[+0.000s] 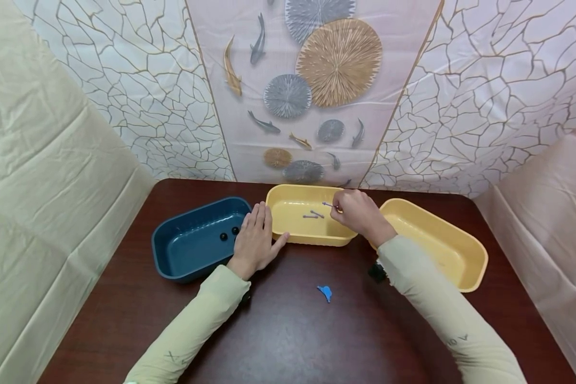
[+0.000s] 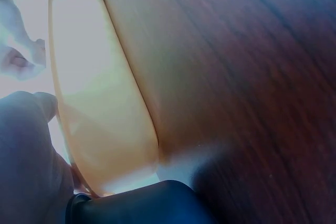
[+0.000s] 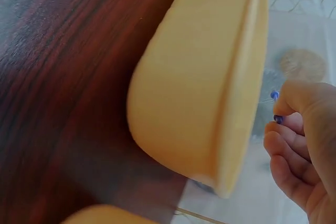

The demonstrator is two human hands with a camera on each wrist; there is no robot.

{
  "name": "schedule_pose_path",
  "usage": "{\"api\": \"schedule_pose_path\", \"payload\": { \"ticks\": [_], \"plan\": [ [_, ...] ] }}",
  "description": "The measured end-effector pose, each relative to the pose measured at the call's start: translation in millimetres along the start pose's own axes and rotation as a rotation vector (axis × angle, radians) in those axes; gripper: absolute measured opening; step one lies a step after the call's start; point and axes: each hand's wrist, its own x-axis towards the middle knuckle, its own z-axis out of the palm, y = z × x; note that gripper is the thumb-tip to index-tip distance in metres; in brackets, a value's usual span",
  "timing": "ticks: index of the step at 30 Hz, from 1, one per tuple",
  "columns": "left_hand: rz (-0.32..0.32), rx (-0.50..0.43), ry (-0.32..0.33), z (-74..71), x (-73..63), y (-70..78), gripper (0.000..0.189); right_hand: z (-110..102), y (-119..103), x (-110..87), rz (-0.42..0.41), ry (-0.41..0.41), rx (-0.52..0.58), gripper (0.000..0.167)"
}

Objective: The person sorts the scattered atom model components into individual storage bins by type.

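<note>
My right hand (image 1: 362,216) pinches a small purple rod with knobbed ends (image 1: 328,205) above the right part of the middle yellow tray (image 1: 312,240). In the right wrist view, blue knobs of this rod (image 3: 274,95) show at the thumb and forefinger. Two similar thin rods (image 1: 310,216) lie on that tray's floor. With fingers straight and close together, my left hand (image 1: 254,240) lies over the gap between the middle tray and a dark blue tray (image 1: 184,248), its thumb at the yellow rim. Part of the blue tray's right end is hidden beneath this hand.
Two black balls (image 1: 223,236) sit in the blue tray. Another yellow tray (image 1: 448,250) stands angled on the right, partly behind my right forearm. A small blue piece (image 1: 325,293) lies on the dark wooden table (image 1: 288,341). Patterned fabric (image 1: 288,144) hangs behind the table.
</note>
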Motion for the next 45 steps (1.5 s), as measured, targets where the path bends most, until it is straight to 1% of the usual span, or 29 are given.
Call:
{"api": "schedule_pose_path", "payload": {
  "ticks": [6, 14, 16, 19, 23, 25, 28, 30, 34, 39, 45],
  "plan": [
    [0.004, 0.001, 0.012, -0.2, -0.8, 0.4, 0.091, 24, 6, 12.0, 0.048, -0.031, 0.005, 0.013],
    [0.004, 0.001, 0.016, 0.0, -1.2, 0.3, 0.091, 47, 12, 24.1, 0.102, -0.057, -0.019, 0.025],
    [0.004, -0.001, 0.013, 0.4, -1.5, 0.4, 0.091, 51, 13, 25.9, 0.106, -0.07, -0.026, 0.029],
    [0.003, -0.002, 0.009, 0.3, -1.5, 0.9, 0.091, 54, 13, 27.4, 0.086, -0.071, -0.047, 0.031],
    [0.004, 0.005, 0.015, -0.8, -1.1, 0.4, 0.091, 52, 10, 29.4, 0.074, -0.068, -0.05, 0.029],
    [0.006, 0.007, 0.02, -0.6, -1.1, 0.8, 0.091, 47, 10, 28.3, 0.093, -0.072, -0.024, 0.026],
    [0.004, 0.011, 0.02, 0.9, -0.8, 0.8, 0.091, 33, 9, 25.8, 0.113, -0.076, 0.008, 0.021],
    [0.004, 0.012, 0.017, 1.3, -0.8, 0.9, 0.091, 22, 9, 23.0, 0.099, -0.068, 0.013, 0.018],
    [0.0, 0.01, 0.009, 0.0, -1.7, 1.1, 0.092, -4, 8, 15.3, 0.029, -0.037, 0.004, 0.012],
    [-0.009, 0.013, -0.005, -2.7, -3.0, 2.3, 0.092, -34, 5, -2.0, -0.006, -0.046, 0.0, 0.022],
    [-0.006, 0.003, -0.002, -3.2, -3.5, 3.1, 0.092, -65, 2, -29.0, -0.027, -0.064, -0.029, 0.022]
  ]
}}
